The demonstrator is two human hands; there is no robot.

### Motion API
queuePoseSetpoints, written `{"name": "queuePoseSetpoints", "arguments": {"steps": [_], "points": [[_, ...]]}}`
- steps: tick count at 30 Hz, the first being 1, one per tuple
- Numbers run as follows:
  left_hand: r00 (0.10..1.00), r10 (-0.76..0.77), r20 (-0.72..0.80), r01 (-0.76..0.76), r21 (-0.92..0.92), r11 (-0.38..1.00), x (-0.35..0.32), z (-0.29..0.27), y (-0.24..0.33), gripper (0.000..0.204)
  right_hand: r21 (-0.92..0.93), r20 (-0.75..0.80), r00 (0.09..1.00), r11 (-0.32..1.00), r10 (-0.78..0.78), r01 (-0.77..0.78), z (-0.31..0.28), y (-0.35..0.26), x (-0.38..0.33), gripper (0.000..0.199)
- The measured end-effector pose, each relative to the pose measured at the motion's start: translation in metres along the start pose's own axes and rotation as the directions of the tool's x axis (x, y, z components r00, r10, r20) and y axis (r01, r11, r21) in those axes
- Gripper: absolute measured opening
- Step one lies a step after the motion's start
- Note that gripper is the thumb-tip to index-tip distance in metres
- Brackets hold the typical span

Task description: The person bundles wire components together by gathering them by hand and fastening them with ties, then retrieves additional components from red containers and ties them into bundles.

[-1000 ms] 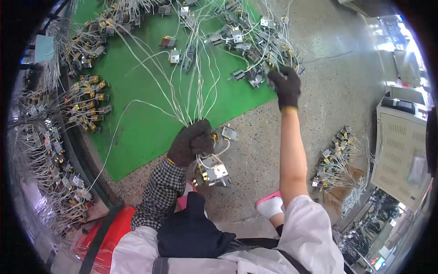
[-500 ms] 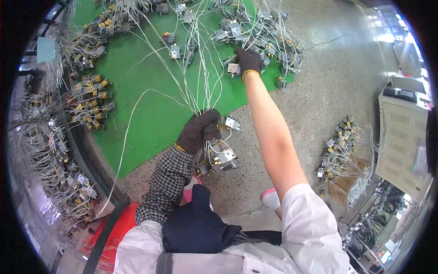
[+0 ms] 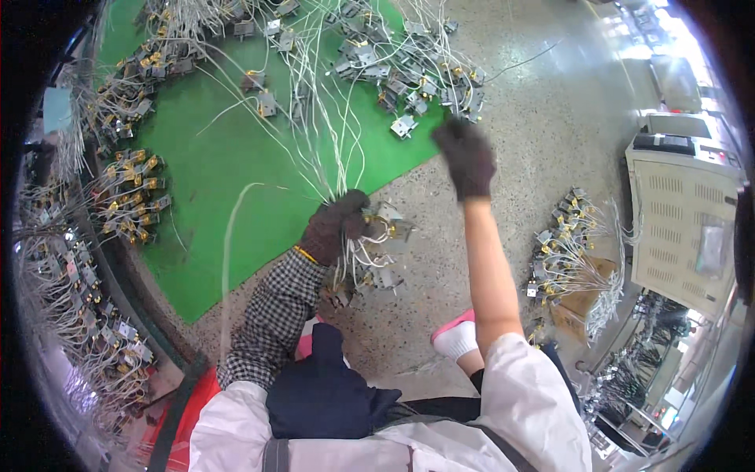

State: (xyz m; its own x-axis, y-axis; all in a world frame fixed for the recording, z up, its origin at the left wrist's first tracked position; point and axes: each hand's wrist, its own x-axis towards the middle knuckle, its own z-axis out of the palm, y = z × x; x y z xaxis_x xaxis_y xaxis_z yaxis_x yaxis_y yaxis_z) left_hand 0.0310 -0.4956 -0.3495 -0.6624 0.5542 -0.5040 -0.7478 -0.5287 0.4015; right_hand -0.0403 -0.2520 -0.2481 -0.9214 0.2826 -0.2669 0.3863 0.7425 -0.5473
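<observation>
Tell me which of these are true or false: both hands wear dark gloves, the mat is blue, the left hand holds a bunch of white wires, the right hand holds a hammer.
1. Both hands wear dark gloves. True: left hand, right hand.
2. The mat is blue. False: the mat is green.
3. The left hand grips a bunch of white wires. True.
4. The right hand holds a hammer. False: no hammer shows; it reaches near a small metal part.
</observation>
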Motion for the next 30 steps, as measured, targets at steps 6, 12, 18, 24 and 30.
{"name": "queuePoseSetpoints", "arguments": {"steps": [6,12,18,24,30], "points": [[0.989,-0.093,0.118,0.074,0.157,0.985,-0.005,0.044,0.000,0.025,0.005,-0.492,0.795,0.914,0.355,-0.405,0.014,0.071,0.143,0.085],[0.998,-0.037,0.045,0.025,0.235,0.972,-0.025,0.033,0.008,0.030,-0.042,-0.070,0.997,0.998,-0.043,0.041,-0.006,0.045,0.039,0.052],[0.980,-0.129,0.154,0.127,0.025,0.992,0.007,0.031,-0.007,0.036,-0.159,0.151,0.988,0.987,-0.001,0.025,0.038,0.103,-0.030,0.042],[0.984,-0.137,0.119,0.128,0.077,0.989,0.004,0.027,-0.004,0.032,0.621,0.284,0.959,0.764,-0.011,-0.175,0.035,0.094,-0.057,0.027],[0.979,-0.149,0.139,0.138,0.087,0.987,0.003,0.028,-0.004,0.033,0.805,0.258,0.932,0.590,-0.253,-0.063,0.026,0.093,-0.062,0.027]]}}
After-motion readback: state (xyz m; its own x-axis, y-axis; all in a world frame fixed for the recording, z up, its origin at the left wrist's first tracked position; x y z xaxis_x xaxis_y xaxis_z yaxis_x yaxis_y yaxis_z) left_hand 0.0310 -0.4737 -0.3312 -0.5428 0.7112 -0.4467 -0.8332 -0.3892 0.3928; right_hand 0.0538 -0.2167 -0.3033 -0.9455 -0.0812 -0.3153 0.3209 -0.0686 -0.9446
